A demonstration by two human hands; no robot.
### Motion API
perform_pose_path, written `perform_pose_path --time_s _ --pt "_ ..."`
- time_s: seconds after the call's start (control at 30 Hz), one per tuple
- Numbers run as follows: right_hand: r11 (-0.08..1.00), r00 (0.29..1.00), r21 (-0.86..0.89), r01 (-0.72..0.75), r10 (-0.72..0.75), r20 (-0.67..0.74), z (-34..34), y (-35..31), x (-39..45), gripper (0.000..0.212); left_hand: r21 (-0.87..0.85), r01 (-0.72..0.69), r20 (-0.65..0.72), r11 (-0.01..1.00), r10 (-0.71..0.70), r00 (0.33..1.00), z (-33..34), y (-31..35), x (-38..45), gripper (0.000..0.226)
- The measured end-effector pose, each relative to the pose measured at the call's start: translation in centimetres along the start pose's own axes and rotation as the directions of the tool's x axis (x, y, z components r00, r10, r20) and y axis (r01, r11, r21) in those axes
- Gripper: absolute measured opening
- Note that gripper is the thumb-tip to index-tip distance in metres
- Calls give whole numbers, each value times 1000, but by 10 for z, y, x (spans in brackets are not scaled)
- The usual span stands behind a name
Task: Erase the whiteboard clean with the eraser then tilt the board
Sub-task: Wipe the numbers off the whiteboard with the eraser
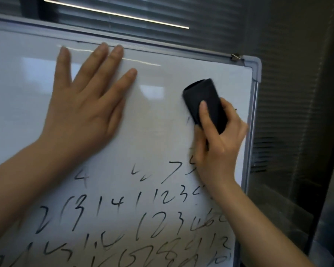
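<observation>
The whiteboard (162, 93) fills most of the head view, framed in grey metal. Its upper half is wiped white; black handwritten numbers (158, 218) cover the lower half in several rows. My left hand (85, 105) lies flat on the upper left of the board, fingers spread and reaching the top edge. My right hand (218, 143) grips a dark, rounded eraser (202, 101) and presses it on the board near the upper right corner. Faint smudges remain just left of the eraser.
Behind the board hang grey window blinds (143, 8) with a bright light strip reflected. A small metal clip (235, 56) sits on the top frame near the right corner. Dark wall and a post (328, 132) stand right of the board.
</observation>
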State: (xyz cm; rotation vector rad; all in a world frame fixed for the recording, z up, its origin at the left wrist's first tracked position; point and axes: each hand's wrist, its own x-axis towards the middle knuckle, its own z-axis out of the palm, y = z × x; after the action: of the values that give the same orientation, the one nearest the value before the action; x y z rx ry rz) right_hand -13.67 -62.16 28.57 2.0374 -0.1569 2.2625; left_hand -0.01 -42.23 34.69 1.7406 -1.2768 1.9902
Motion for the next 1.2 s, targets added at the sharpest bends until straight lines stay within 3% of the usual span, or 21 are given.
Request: perform_pose_path --time_s 0.27,0.37,0.53,0.63,0.8,0.97,1.2 --pt "946 929 93 310 -322 183 -4 -26 -73 52 -33 -13 55 999 15 998 5 27 16 45" --pt "962 949 81 260 -270 160 -9 -11 -52 56 -31 -22 45 999 24 999 5 30 17 45" --pt "993 988 9 118 -118 96 -15 26 3 39 -8 -7 41 1000 8 999 5 31 16 46" --pt "998 996 -8 59 -59 73 -18 46 21 43 -4 -1 44 1000 1 999 6 30 15 46" --pt "999 998 9 45 -46 51 -19 45 -1 49 9 -13 12 1000 12 1000 8 32 15 46" --pt "991 976 21 131 -133 176 -27 35 -57 52 7 -1 26 1000 1 1000 9 28 14 47" --pt "997 994 3 76 -76 75 -22 64 17 45 9 -2 12 1000 2 1000 11 32 15 46"
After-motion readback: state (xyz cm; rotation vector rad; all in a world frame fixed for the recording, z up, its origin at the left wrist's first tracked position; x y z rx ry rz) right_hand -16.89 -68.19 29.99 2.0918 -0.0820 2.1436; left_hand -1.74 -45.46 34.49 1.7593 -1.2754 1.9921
